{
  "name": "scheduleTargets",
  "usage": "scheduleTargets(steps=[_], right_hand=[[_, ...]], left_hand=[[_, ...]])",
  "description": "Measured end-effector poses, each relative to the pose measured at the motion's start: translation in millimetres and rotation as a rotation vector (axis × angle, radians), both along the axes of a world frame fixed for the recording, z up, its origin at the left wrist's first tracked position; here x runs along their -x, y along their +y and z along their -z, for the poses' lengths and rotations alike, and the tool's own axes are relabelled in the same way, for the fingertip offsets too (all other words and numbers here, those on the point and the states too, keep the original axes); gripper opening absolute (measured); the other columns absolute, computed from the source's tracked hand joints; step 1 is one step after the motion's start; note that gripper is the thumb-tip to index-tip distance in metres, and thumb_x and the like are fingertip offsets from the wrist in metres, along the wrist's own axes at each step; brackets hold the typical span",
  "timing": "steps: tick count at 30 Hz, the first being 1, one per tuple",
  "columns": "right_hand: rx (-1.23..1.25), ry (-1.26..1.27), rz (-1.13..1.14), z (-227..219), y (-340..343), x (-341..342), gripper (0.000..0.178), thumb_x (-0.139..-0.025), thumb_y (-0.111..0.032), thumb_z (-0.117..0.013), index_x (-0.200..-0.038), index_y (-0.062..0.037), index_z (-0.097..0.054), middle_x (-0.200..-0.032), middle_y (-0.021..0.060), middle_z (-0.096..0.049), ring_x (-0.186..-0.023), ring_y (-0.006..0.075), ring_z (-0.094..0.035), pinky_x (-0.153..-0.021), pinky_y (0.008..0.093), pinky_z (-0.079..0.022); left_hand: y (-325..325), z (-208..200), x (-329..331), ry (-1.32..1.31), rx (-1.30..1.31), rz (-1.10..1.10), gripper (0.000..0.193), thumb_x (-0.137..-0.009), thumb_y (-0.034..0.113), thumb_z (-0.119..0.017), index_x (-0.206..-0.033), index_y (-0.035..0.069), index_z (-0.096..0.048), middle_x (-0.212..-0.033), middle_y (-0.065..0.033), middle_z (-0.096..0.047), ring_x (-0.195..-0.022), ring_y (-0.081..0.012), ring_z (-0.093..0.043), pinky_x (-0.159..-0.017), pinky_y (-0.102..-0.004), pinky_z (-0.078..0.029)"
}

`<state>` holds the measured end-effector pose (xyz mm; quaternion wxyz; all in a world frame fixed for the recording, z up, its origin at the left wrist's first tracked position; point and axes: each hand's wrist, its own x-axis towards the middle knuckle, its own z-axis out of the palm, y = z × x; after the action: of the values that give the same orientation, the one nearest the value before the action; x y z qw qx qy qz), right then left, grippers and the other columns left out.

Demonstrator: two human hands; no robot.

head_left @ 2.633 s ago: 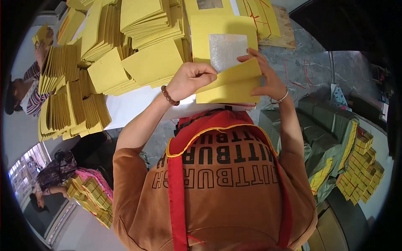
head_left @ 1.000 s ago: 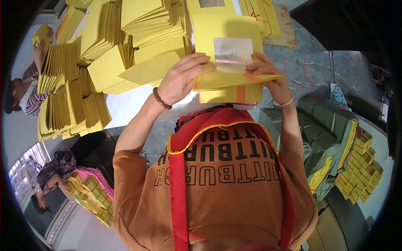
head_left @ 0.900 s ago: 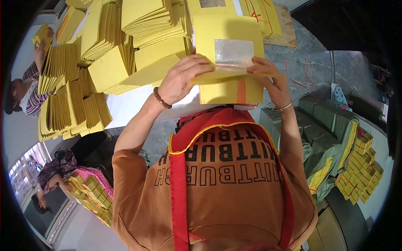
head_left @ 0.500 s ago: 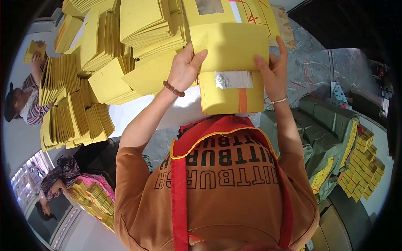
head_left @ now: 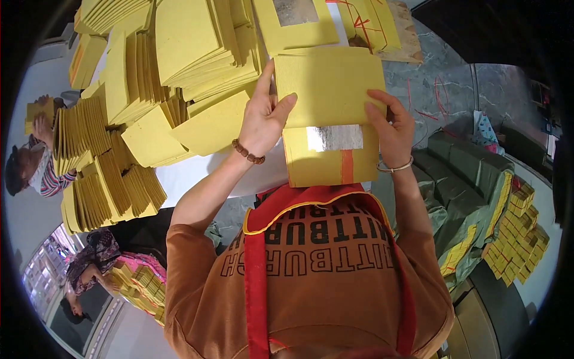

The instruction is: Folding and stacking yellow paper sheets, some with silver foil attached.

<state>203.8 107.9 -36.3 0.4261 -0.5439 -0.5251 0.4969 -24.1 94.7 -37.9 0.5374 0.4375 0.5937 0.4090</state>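
Note:
Between my two hands is a stack of yellow joss paper (head_left: 329, 87), its plain face up. My left hand (head_left: 267, 116) is closed on its left side, thumb on top and index finger stretched along the edge. At the right side my right hand (head_left: 391, 125) grips it with bent fingers, thumb on the face. Just nearer me lies more yellow joss paper (head_left: 317, 167) with a silver foil patch (head_left: 335, 137) and an orange stripe (head_left: 347, 166); whether it joins the held stack cannot be told. Beyond the far edge lies a foil-patched yellow stack (head_left: 305, 36).
Folded yellow paper stacks (head_left: 197, 45) crowd the white table (head_left: 221, 173) on the left. A bundle with red string (head_left: 378, 24) lies at the far right. Two people (head_left: 45, 161) work at the left. Green-wrapped packs (head_left: 460, 167) and yellow bundles (head_left: 517, 239) stand at right.
Both hands have drawn the held stack and the foil-patched paper below it toward me. A gap shows at the far stack. My right index finger has bent down from its raised position.

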Motion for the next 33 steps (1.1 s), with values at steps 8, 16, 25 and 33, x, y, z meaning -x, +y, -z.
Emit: scheduleTargets(steps=[8, 16, 25, 33], right_hand=[[0.077, -0.064, 0.034, 12.9, 11.1, -1.6, 0.023, -0.08, -0.004, -0.062, -0.103, -0.001, -0.062, -0.075, -0.0021, -0.059, -0.066, 0.0026, -0.051, -0.057, 0.0173, -0.04], [0.039, -0.071, 0.093, 14.2, 9.0, 3.4, 0.02, -0.08, -0.004, -0.062, -0.099, -0.0008, -0.062, -0.075, -0.0015, -0.059, -0.065, 0.0025, -0.05, -0.057, 0.0186, -0.041], [0.057, -0.073, 0.096, 16.8, 8.0, 2.3, 0.021, -0.077, -0.003, -0.063, -0.098, -0.0032, -0.063, -0.093, 0.0086, -0.063, -0.079, 0.0103, -0.057, -0.068, 0.0235, -0.045], [-0.508, -1.128, -0.319, -2.9, 2.3, 8.5, 0.048, -0.087, -0.034, -0.052, -0.13, -0.0138, -0.046, -0.141, 0.0133, -0.033, -0.132, 0.0298, -0.027, -0.102, 0.057, -0.018]], left_hand=[[6.1, -10.5, -1.4, -0.022, 0.006, -0.036, 0.074, -0.083, 0.004, -0.059, -0.143, 0.006, -0.015, -0.053, 0.0056, -0.04, -0.046, -0.0026, -0.035, -0.043, -0.0197, -0.028], [5.3, -11.7, -5.1, 0.286, -0.222, -0.051, 0.063, -0.078, 0.004, -0.064, -0.134, 0.006, -0.034, -0.079, -0.0045, -0.051, -0.06, -0.0103, -0.046, -0.05, -0.0244, -0.036], [9.8, -5.4, -21.5, 0.855, -0.718, 0.701, 0.069, -0.073, 0.042, -0.062, -0.13, 0.008, -0.044, -0.138, -0.0089, -0.039, -0.129, -0.0287, -0.032, -0.107, -0.0444, -0.022], [6.6, 4.2, -19.7, 0.89, -0.758, 0.692, 0.068, -0.073, 0.035, -0.064, -0.132, 0.009, -0.042, -0.137, -0.0095, -0.039, -0.128, -0.0288, -0.032, -0.106, -0.0425, -0.022]])
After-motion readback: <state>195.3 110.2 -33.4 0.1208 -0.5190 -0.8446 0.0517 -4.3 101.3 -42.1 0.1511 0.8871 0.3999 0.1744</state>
